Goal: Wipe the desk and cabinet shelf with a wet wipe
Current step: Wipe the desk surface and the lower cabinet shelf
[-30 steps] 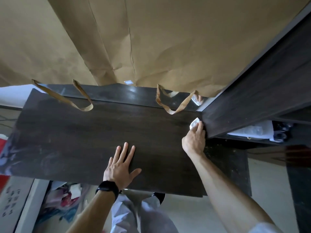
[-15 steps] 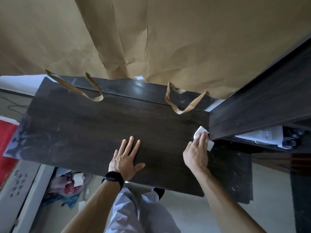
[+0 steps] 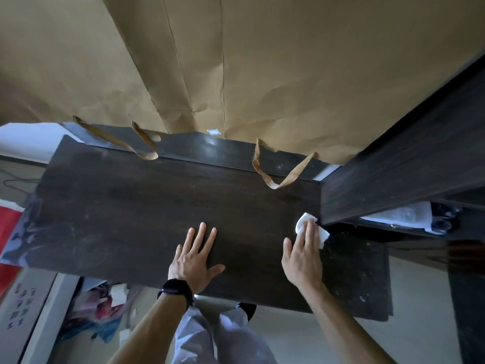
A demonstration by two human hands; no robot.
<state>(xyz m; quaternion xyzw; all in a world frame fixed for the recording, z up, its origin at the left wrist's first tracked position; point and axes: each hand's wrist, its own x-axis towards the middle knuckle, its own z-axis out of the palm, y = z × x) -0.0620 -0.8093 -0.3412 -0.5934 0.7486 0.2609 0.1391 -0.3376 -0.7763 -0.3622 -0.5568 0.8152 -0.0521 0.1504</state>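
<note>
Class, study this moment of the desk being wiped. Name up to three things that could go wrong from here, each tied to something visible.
1. The right hand presses the wet wipe beside the corner of the cabinet panel; fingers may knock it, or the wipe snag.
2. A paper bag handle lies on the desk; wiping there could wet or drag it.
3. The left hand rests flat, so that patch may be missed.

White wet wipe (image 3: 304, 220), crumpled, on dark wood-grain desk (image 3: 147, 206), seemingly touching lower corner of dark cabinet (image 3: 393, 177)
</note>
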